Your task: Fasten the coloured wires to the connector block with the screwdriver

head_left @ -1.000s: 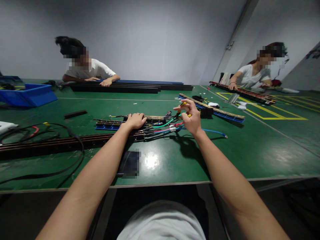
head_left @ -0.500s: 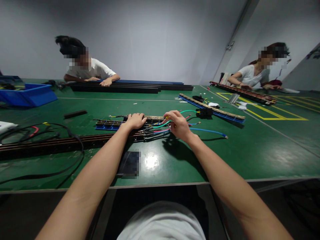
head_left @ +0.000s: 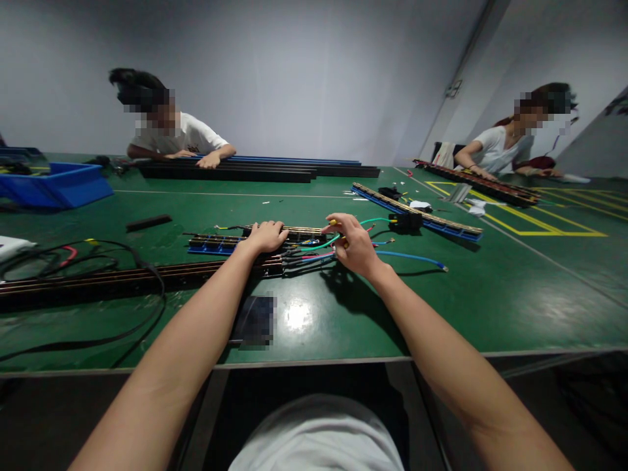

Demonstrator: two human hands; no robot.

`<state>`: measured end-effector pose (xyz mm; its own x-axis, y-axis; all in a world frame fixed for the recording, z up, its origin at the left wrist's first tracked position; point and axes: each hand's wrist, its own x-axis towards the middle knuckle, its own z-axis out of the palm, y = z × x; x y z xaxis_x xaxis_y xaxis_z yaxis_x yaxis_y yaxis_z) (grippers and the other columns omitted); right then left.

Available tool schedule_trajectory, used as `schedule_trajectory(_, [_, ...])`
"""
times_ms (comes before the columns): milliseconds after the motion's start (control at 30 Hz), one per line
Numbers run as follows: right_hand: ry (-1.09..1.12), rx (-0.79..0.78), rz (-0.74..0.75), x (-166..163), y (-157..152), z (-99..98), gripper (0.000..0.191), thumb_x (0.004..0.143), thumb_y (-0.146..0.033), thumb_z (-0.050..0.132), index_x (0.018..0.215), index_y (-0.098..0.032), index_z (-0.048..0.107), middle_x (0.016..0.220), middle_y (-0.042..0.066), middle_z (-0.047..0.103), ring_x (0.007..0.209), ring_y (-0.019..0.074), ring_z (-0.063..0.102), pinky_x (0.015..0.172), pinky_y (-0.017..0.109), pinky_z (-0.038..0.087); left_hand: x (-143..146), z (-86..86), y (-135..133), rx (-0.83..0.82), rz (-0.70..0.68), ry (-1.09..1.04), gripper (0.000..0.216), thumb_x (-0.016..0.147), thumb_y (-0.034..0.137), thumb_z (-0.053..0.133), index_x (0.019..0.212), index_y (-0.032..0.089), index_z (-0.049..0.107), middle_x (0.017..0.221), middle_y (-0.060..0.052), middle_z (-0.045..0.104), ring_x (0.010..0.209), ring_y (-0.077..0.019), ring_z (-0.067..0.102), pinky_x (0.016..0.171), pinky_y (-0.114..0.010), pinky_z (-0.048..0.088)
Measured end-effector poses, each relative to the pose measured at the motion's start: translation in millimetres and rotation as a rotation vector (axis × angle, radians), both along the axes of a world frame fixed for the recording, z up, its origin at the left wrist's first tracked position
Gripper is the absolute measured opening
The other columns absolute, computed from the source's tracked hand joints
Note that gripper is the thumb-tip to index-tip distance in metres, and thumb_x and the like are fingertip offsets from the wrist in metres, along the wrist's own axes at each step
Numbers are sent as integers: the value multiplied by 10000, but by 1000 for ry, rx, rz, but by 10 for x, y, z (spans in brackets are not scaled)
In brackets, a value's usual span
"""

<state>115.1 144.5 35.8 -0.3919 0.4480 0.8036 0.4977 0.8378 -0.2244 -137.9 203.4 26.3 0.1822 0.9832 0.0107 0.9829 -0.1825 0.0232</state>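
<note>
My left hand [head_left: 267, 237] lies over the end of a long dark rail with copper-coloured strips [head_left: 191, 269] and a shorter blue-based rail [head_left: 210, 244], its fingers bent down around them. Several wires leave the dark rail's end, among them a blue wire [head_left: 412, 256] and a green wire [head_left: 318, 247]. Over these wires is my right hand [head_left: 354, 243], fingers curled around a small tool with yellow parts [head_left: 334, 222]; most of it is hidden, so its kind is unclear. A dark flat object [head_left: 255, 319], partly blurred out, lies by my left forearm.
A blue bin [head_left: 59, 186] stands at the left, with a black cable [head_left: 152, 314] looping nearby. Another blue-based rail [head_left: 417, 212] lies slanted beyond my right hand, beside a black connector [head_left: 406, 222]. Two people work across the green table [head_left: 333, 327] at long rails.
My right hand shifts slightly, its index finger lifting so more yellow shows. My left hand stays in place. The person at the right moves a little.
</note>
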Motion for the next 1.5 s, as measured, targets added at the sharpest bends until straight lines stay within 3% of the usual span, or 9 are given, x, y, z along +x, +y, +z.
schedule_trajectory(167, [424,-142,57,-10,-90,96,568,687,-62,485,1225,-243,507,1007,33,728,929,210,738,924,396,560,-8,-1,6,-6,-7,-12,538,1028,469,260,1365,166,550,1418,-172,575,1318,-327,510,1112,-567,323])
schedule_trajectory(267, [645,-165,131,-36,-143,159,516,692,-108,494,1189,-246,519,950,24,723,939,202,734,839,357,581,-2,17,-11,-12,-7,-12,539,1027,460,262,1377,159,541,1420,-174,572,1317,-325,509,1114,-566,322])
schedule_trajectory(400, [736,-231,177,-67,-169,215,433,707,-157,506,1133,-235,525,764,-1,726,947,217,723,771,349,591,2,30,-22,-13,1,-6,533,1026,455,261,1373,164,543,1427,-170,569,1315,-318,510,1115,-552,327])
schedule_trajectory(600, [774,-259,144,-42,-153,254,398,701,-173,519,1094,-234,542,753,-3,745,934,224,726,820,384,578,0,25,-16,-16,-5,-12,538,1027,461,259,1382,166,536,1435,-172,562,1323,-321,501,1117,-573,315])
schedule_trajectory(867, [610,-416,133,-32,-48,152,410,677,-171,517,1082,-222,560,733,-5,734,943,224,724,880,400,561,-11,8,-2,-7,-7,-7,529,1030,475,257,1361,187,551,1422,-161,576,1313,-320,512,1104,-556,337])
schedule_trajectory(967, [524,-402,211,-84,-103,94,386,686,-148,498,1058,-213,575,760,-8,709,786,187,718,785,348,570,-18,-5,2,4,-7,-5,517,1032,475,259,1349,193,556,1414,-156,583,1311,-316,516,1105,-548,340])
schedule_trajectory(1067, [319,-298,256,-159,-232,70,358,699,-93,481,1020,-204,595,773,-14,680,631,135,653,735,315,557,-12,-2,-10,8,-3,-7,519,1032,480,264,1344,189,560,1404,-158,589,1308,-319,520,1105,-544,341])
schedule_trajectory(1267, [-127,91,395,-308,-376,42,471,664,-33,493,1098,-195,571,720,20,632,906,226,645,803,336,566,26,37,-48,-9,17,-4,518,1029,464,271,1370,180,539,1437,-163,564,1333,-316,500,1120,-545,317])
schedule_trajectory(1500, [167,39,204,-120,-369,133,604,752,-138,551,1340,-244,467,896,32,712,977,243,684,946,436,554,-4,19,-16,-6,-3,-10,531,1026,483,256,1352,187,553,1421,-165,576,1317,-328,510,1106,-551,330])
